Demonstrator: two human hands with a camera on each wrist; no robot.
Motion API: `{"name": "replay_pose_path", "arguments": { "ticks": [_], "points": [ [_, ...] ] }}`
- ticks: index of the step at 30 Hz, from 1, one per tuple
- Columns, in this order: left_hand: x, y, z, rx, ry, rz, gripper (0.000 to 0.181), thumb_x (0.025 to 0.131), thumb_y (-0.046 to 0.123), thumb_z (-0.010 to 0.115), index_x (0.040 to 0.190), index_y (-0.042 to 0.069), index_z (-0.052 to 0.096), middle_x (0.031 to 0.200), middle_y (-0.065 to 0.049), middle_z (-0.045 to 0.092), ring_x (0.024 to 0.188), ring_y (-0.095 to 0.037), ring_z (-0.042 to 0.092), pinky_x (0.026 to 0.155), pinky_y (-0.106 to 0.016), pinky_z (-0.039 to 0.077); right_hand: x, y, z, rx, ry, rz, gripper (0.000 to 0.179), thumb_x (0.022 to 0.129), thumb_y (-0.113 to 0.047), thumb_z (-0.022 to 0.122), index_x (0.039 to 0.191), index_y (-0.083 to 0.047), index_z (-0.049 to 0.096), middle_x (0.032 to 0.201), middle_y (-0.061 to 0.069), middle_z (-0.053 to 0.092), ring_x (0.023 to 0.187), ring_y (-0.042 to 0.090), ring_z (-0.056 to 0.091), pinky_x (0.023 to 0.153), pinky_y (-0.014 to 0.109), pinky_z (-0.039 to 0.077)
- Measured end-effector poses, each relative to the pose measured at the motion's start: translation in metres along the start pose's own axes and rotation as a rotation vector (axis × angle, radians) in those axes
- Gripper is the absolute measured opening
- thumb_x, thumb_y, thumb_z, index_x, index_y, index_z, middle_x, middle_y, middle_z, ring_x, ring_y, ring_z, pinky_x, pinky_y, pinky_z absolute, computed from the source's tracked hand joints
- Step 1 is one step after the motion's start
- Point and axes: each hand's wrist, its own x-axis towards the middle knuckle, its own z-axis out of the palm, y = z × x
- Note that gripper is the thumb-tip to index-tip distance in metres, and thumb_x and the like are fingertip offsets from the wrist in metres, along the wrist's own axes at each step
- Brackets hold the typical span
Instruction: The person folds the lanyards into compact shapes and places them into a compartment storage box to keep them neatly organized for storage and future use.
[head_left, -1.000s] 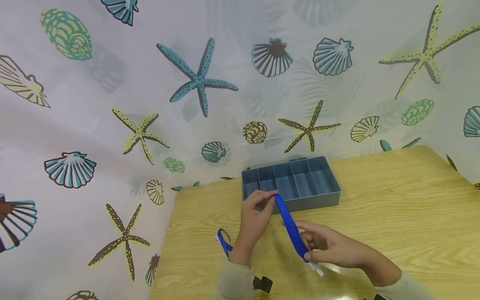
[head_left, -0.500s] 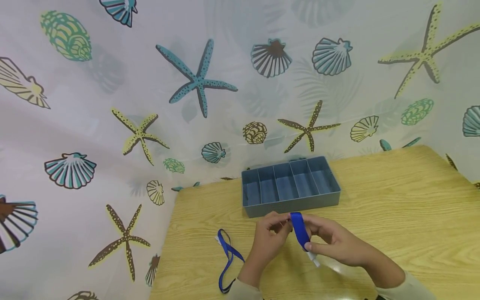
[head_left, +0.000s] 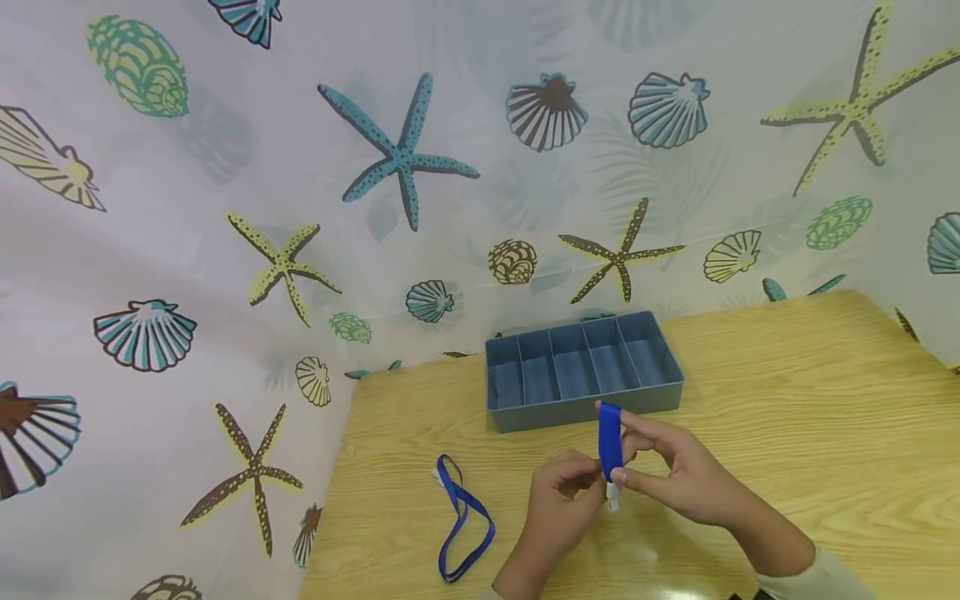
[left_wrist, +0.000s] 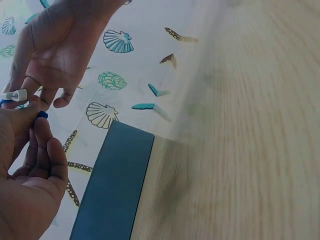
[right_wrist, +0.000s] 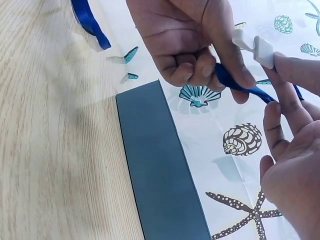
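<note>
A blue lanyard (head_left: 611,437) with a white plastic clip (head_left: 612,497) is held above the table, folded over the fingers of my right hand (head_left: 686,479). The right thumb pinches it just above the clip. My left hand (head_left: 562,504) is close beside it; in the right wrist view its thumb and finger pinch a twisted stretch of the blue strap (right_wrist: 230,80), with the white clip (right_wrist: 263,51) between the hands. A second blue lanyard (head_left: 490,533) lies looped on the table to the left. Part of the held strap is hidden by the fingers.
A grey-blue tray (head_left: 585,410) with several compartments stands behind the hands, near the back edge of the wood-grain table (head_left: 810,400). A curtain (head_left: 480,208) printed with shells and starfish hangs behind and to the left.
The strap, stretched out between both hands before, is now folded short over the right fingers. My left hand has come down and right from the tray, and the second lanyard shows fully.
</note>
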Motion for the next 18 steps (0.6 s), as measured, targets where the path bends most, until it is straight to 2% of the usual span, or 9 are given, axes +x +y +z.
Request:
{"name": "replay_pose_path", "arguments": {
  "ticks": [5,8,11,15,18],
  "points": [
    [0.0,0.004,0.0,-0.116,-0.032,0.044,0.019,0.102,-0.002,0.067,0.115,-0.015,0.072,0.098,-0.035,0.065,0.095,0.001,0.065,0.083,-0.028,0.064,-0.001,0.0,-0.003,0.003,0.029,-0.009,0.077,0.093,0.006,0.076,0.161,-0.01,0.043,0.089,-0.002,0.078,0.117,0.013,0.071,0.113,0.015,0.04],
    [0.0,0.007,0.0,-0.172,-0.056,0.047,0.023,0.103,-0.002,0.064,0.12,-0.017,0.069,0.104,-0.039,0.062,0.099,0.0,0.066,0.087,-0.028,0.064,-0.001,0.0,-0.005,0.018,0.043,0.001,0.077,0.093,0.009,0.075,0.161,-0.008,0.043,0.091,0.001,0.079,0.115,0.016,0.071,0.112,0.014,0.041],
    [0.0,0.01,0.001,-0.192,-0.064,0.015,0.025,0.104,-0.002,0.062,0.123,-0.019,0.067,0.107,-0.042,0.06,0.101,-0.001,0.065,0.09,-0.027,0.063,-0.002,0.0,-0.007,0.026,0.056,0.017,0.078,0.092,0.01,0.075,0.161,-0.007,0.043,0.094,0.002,0.08,0.11,0.017,0.073,0.11,0.015,0.045],
    [0.0,0.016,0.004,-0.183,-0.033,-0.091,0.026,0.105,0.001,0.061,0.123,-0.016,0.069,0.11,-0.041,0.061,0.102,-0.002,0.065,0.091,-0.024,0.062,-0.002,0.001,-0.008,-0.002,0.071,0.017,0.079,0.091,0.009,0.077,0.161,-0.007,0.043,0.094,0.001,0.08,0.112,0.015,0.072,0.107,0.017,0.049],
    [0.0,0.018,0.007,-0.181,-0.017,-0.099,0.024,0.103,0.0,0.063,0.121,-0.016,0.07,0.109,-0.04,0.062,0.102,-0.002,0.066,0.09,-0.027,0.063,-0.002,0.003,-0.008,-0.005,0.072,0.013,0.079,0.091,0.009,0.077,0.161,-0.008,0.043,0.093,0.001,0.079,0.113,0.014,0.072,0.105,0.017,0.051]
  ]
}}
